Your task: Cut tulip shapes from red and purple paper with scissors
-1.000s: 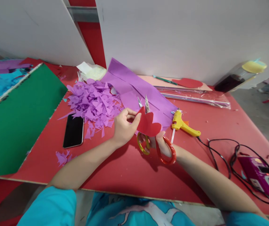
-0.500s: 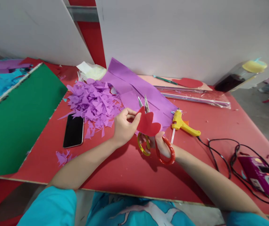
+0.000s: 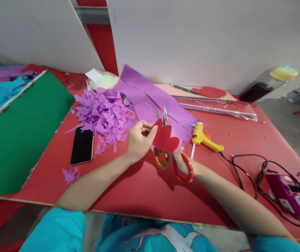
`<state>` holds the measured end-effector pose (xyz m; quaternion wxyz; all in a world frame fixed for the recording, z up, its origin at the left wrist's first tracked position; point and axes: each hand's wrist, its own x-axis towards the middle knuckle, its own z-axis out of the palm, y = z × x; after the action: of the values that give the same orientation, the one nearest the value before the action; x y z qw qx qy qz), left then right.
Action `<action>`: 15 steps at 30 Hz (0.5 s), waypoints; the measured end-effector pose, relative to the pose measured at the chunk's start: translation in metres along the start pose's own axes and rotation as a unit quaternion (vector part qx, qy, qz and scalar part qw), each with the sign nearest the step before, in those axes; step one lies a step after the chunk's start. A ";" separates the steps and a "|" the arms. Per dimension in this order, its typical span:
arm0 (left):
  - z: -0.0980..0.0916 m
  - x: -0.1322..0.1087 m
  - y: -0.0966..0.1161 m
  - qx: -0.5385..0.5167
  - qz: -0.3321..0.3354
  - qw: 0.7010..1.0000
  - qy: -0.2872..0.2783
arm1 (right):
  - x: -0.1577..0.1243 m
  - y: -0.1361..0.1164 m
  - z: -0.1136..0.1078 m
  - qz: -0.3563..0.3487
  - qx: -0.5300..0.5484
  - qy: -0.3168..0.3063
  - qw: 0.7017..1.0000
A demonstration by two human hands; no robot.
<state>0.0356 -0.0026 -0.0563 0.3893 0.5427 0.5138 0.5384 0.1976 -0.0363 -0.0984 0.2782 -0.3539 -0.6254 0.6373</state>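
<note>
My left hand (image 3: 141, 140) pinches the left edge of a red paper cutout (image 3: 167, 140) with a scalloped outline, held above the table. In my right hand (image 3: 180, 161) is a pair of scissors (image 3: 189, 171) with one red and one yellow handle loop. Their blades pass behind the paper and the tips show above it, a little apart. My right thumb sits through the red loop, close to the paper's lower right edge. Paper and hand partly hide the right fingers, which are at the yellow loop.
Beyond my hands lie purple sheets (image 3: 150, 94) and a heap of purple scraps (image 3: 105, 112). A phone (image 3: 82, 146) rests at left beside a green board (image 3: 24, 140). To the right are a yellow glue gun (image 3: 205, 138), its black cord and a magenta power box (image 3: 292, 196).
The scissor tips have shifted slightly to the right and the blades sit closer together. The handle loops have moved a little nearer each other. My left hand and the paper stay nearly still.
</note>
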 end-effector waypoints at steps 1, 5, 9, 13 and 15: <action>0.000 0.000 0.000 -0.008 -0.003 1.000 -0.005 | 0.000 0.000 -0.001 -0.003 -0.003 -0.002 1.000; 0.001 0.000 0.000 -0.027 -0.008 1.000 -0.014 | 0.000 -0.002 -0.005 -0.016 0.002 -0.009 1.000; -0.001 0.002 -0.001 -0.033 -0.001 0.999 -0.014 | -0.001 -0.004 -0.011 -0.025 -0.023 -0.014 0.999; -0.004 0.006 -0.002 -0.040 0.001 0.999 -0.012 | -0.002 -0.004 -0.018 -0.025 -0.048 -0.025 0.998; -0.006 0.008 -0.002 -0.054 -0.002 0.998 -0.022 | -0.001 -0.007 -0.021 -0.016 -0.056 -0.023 0.998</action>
<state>0.0286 0.0049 -0.0564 0.4298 0.5317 0.4764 0.5528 0.2142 -0.0247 -0.0906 0.2540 -0.3439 -0.6720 0.6047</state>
